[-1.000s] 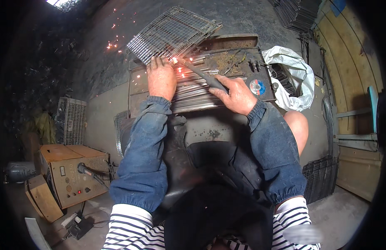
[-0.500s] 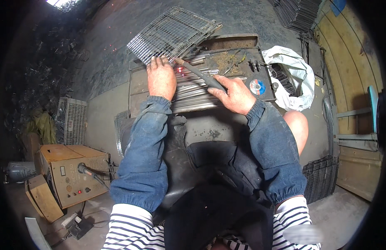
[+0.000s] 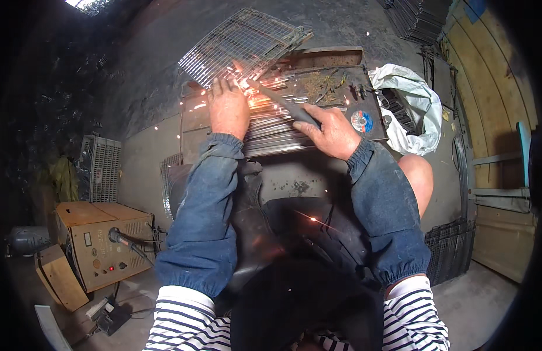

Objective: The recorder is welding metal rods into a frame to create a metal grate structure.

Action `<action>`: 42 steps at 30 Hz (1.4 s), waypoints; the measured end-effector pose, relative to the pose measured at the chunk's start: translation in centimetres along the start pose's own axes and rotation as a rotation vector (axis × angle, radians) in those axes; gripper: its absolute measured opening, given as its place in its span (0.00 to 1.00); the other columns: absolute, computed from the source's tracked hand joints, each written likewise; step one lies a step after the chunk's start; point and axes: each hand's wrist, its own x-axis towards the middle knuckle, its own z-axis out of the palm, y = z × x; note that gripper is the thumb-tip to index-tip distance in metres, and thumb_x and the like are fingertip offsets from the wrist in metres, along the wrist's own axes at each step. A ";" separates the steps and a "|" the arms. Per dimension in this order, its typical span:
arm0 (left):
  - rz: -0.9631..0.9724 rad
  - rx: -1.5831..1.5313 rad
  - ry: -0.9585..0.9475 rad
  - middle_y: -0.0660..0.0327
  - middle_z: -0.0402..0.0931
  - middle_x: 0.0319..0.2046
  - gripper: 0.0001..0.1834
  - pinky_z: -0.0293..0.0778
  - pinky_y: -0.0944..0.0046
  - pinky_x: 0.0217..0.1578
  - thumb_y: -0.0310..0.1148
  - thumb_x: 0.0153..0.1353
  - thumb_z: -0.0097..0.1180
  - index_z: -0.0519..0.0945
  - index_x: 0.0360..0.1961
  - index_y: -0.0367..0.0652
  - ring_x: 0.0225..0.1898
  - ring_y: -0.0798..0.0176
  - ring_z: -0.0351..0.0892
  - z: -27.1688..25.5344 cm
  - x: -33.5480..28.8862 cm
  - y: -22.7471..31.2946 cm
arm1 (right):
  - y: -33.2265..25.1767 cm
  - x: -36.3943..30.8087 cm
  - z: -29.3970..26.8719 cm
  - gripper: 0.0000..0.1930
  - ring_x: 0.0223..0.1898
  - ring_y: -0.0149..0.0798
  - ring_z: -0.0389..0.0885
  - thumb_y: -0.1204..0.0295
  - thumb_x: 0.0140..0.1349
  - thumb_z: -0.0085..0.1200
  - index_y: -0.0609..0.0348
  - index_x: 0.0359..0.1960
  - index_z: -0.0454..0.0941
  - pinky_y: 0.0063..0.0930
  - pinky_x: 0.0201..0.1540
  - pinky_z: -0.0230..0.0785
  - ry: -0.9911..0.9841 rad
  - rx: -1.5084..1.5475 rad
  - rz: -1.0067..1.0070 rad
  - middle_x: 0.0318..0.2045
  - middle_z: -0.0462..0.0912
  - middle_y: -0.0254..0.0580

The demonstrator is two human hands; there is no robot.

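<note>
At the near corner of a wire mesh panel, bright sparks burst where a welding torch meets the metal. My right hand is closed round the torch's dark handle, its tip pointing up and left. My left hand holds the panel's near edge, fingers bent over it close beside the sparks; its thumb is hidden. Both forearms wear blue sleeve covers. Below the hands, many straight metal rods lie side by side on the metal worktable.
A round abrasive disc lies on the table's right side, beside a white sack holding dark metal pieces. A welding machine stands at lower left, near a plastic crate. Stacked mesh panels stand at lower right.
Bright sparks now fly from the torch tip, where only a faint red glow showed before. Both hands and the panel have stayed almost in place.
</note>
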 end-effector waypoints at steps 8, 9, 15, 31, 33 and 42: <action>0.167 -0.481 -0.172 0.40 0.71 0.64 0.42 0.66 0.52 0.67 0.40 0.50 0.73 0.71 0.64 0.28 0.69 0.44 0.66 -6.7 2.3 2.2 | 1.7 -2.9 -4.1 0.23 0.41 0.55 0.88 0.62 0.66 0.63 0.69 0.55 0.78 0.38 0.44 0.78 0.226 -0.006 0.049 0.37 0.86 0.62; 0.190 -0.421 -0.167 0.41 0.70 0.65 0.43 0.64 0.52 0.68 0.40 0.51 0.73 0.70 0.65 0.29 0.70 0.45 0.65 -5.4 2.2 1.2 | 1.0 -2.9 -4.4 0.25 0.43 0.55 0.88 0.62 0.66 0.63 0.71 0.55 0.78 0.38 0.47 0.78 0.209 0.011 0.101 0.40 0.86 0.64; 0.212 -0.204 -0.112 0.41 0.69 0.65 0.43 0.62 0.48 0.68 0.38 0.52 0.69 0.67 0.68 0.30 0.70 0.44 0.65 -3.0 3.0 4.5 | 1.8 -3.6 -5.5 0.25 0.42 0.58 0.87 0.60 0.65 0.63 0.72 0.54 0.78 0.40 0.45 0.79 0.215 -0.061 0.166 0.38 0.85 0.64; 0.176 -0.136 -0.068 0.38 0.68 0.66 0.41 0.60 0.46 0.70 0.37 0.53 0.65 0.67 0.67 0.28 0.71 0.43 0.64 -1.6 2.9 4.9 | 4.6 -1.1 -4.2 0.24 0.36 0.61 0.86 0.59 0.65 0.62 0.69 0.53 0.79 0.45 0.41 0.78 0.226 -0.066 0.153 0.33 0.84 0.65; 0.187 -0.088 -0.089 0.39 0.68 0.66 0.41 0.59 0.46 0.70 0.39 0.54 0.65 0.67 0.67 0.29 0.71 0.44 0.63 -1.4 2.9 4.8 | 4.7 -1.1 -4.2 0.24 0.36 0.62 0.86 0.59 0.65 0.62 0.69 0.53 0.79 0.45 0.41 0.77 0.234 -0.048 0.118 0.33 0.84 0.66; 0.173 -0.159 -0.081 0.41 0.71 0.64 0.31 0.60 0.45 0.69 0.29 0.57 0.52 0.71 0.63 0.29 0.70 0.44 0.64 -2.3 3.1 5.2 | 5.2 -0.7 -4.0 0.24 0.37 0.62 0.86 0.59 0.65 0.62 0.69 0.53 0.79 0.46 0.41 0.77 0.264 -0.117 0.092 0.33 0.84 0.65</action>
